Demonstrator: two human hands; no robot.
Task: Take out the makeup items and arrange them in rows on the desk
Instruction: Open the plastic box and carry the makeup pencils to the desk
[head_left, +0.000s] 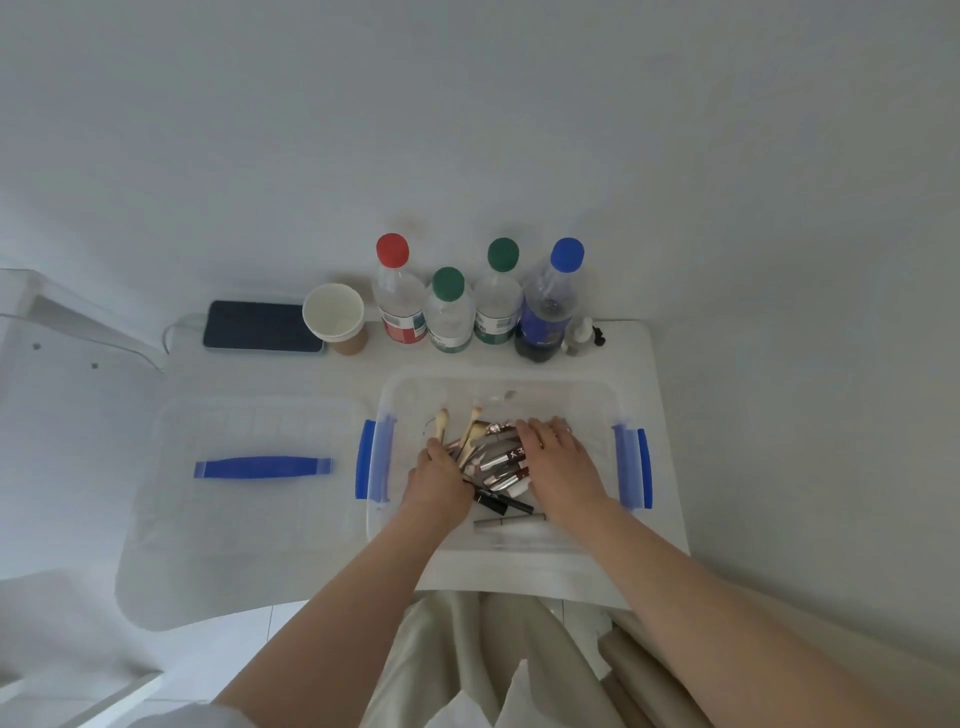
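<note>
Hands (441, 480) gather slim tubes (506, 465).

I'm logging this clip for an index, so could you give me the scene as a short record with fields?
container: clear plastic storage bin with blue latches, open, on white desk
contents: pile of brushes and makeup tubes; none on the desk yet
left hand: in bin, gathering the pile from its left side
right hand: in bin, laid over the pile's right side
lid: clear lid with blue handle, flat, left of bin
back row: phone, paper cup, four capped bottles
</note>
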